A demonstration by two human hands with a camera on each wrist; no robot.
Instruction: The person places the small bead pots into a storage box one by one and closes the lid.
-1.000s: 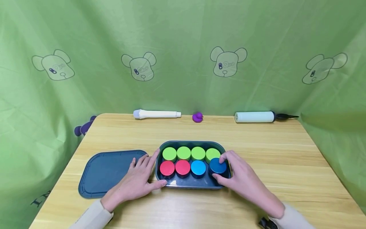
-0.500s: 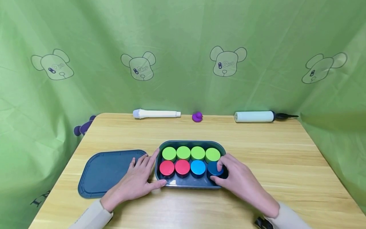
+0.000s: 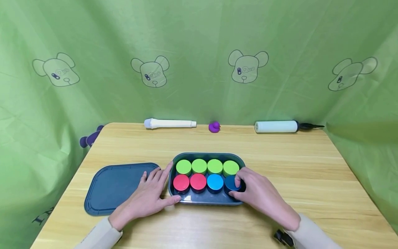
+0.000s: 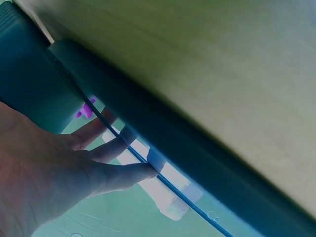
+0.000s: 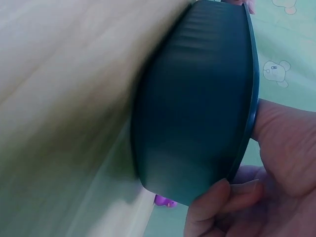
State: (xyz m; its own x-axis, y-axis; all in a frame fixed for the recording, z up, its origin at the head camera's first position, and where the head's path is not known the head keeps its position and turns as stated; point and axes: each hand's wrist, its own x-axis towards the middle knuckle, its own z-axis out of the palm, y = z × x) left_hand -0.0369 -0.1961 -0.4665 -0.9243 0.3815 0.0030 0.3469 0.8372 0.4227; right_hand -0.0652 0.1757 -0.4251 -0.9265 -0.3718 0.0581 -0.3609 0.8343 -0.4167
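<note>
A dark grey-blue box (image 3: 202,198) holds several short cylinders. Four-cornered with rounded ends, it sits mid-table. Along its far side runs a row of lime green cylinders (image 3: 199,166). Two red-topped cylinders (image 3: 181,182) and a light blue-topped one (image 3: 215,182) stand in the near row. At that row's right end, my right hand (image 3: 262,193) pinches a dark blue cylinder (image 3: 231,182) between thumb and fingers, inside the box. My left hand (image 3: 146,199) lies spread at the box's left end, thumb at the near corner and index finger by the rim. In the right wrist view, the box wall (image 5: 192,103) hides the cylinders.
A flat dark lid (image 3: 115,190) lies on the table left of the box, partly under my left hand. Along the far edge are a white microphone (image 3: 171,123), a purple duck (image 3: 214,127) and a pale hand pump (image 3: 276,126). A green curtain (image 3: 199,86) hangs behind.
The dark blue cylinder has moved left and lower with my right hand, into the near row beside the light blue-topped one. My left hand stays in place.
</note>
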